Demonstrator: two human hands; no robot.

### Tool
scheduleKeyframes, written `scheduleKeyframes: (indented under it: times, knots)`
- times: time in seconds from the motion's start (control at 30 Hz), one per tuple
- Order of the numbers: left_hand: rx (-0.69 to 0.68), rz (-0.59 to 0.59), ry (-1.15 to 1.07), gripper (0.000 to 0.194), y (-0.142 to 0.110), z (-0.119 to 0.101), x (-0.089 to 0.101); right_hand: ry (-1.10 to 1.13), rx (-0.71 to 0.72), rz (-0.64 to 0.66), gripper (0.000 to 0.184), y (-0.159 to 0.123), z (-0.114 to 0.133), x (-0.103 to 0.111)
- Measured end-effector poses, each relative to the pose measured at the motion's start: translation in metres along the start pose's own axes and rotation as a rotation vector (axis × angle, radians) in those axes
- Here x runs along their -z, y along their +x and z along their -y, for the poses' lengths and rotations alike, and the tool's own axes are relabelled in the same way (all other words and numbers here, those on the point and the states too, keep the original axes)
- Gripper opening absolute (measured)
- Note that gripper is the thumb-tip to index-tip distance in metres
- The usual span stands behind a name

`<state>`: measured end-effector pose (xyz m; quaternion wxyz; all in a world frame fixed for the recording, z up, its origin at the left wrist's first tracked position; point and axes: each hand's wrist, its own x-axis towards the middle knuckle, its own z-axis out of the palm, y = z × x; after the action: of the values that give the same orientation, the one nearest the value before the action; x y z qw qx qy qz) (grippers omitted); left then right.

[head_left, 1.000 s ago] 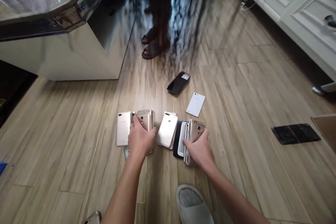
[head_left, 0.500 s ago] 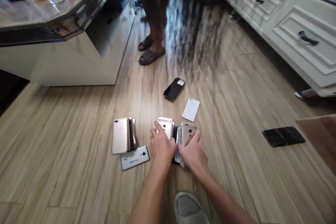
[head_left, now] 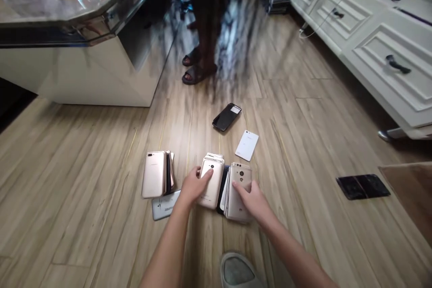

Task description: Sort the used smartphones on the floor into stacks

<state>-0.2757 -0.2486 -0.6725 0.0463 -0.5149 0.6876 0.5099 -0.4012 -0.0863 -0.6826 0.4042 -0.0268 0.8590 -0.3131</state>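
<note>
Left hand shifted left, on gold phones

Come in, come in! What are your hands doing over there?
Left hand on gold phone stack. Right hand on silver phone stack. Dark phone between stacks.

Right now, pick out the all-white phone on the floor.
The plain white phone lying flat just beyond the right hand; the other phones in full view are gold, silver or black.
</note>
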Motion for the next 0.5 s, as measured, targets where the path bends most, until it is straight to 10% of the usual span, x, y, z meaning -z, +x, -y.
scheduleKeyframes:
  times: [0.5]
  knots:
    - [-0.034,-0.070,-0.160,0.057,-0.015,0.003,-0.025,0.109,0.014,-0.089,0.050,0.016,-0.020,-0.017]
